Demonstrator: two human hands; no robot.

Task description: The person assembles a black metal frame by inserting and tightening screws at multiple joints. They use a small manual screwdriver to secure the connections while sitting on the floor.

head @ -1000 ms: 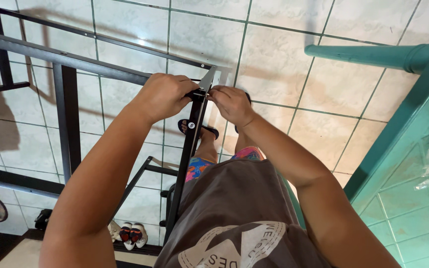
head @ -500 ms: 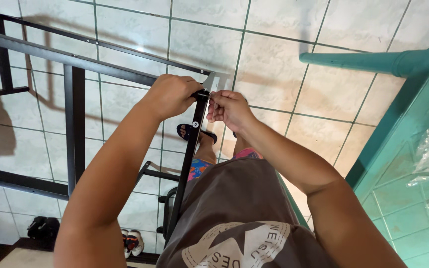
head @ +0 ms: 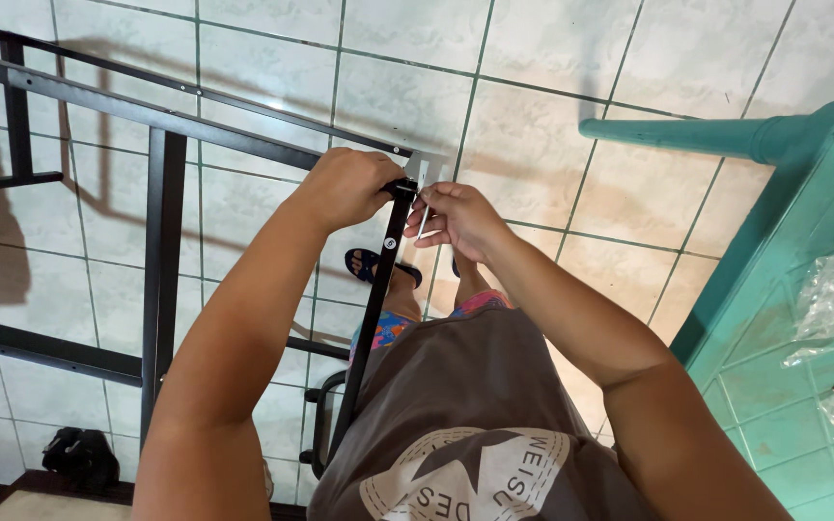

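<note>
While the upright black metal frame bar (head: 375,299) is clenched at its top end by the left hand (head: 345,185), a small silver metal fastener (head: 424,207) is pinched between the fingers of the right hand (head: 456,217), just beside the bar's top and the pale bracket (head: 424,166) at the corner of the long black crossbar (head: 176,121). The frame stands on the tiled floor (head: 571,116). The step is best done with the bar held plumb and steady, so that the holes stay aligned; the fastener should be entered straight, not at a slant, and turned lightly at first. A green plastic table (head: 784,289) stands at the right.
</note>
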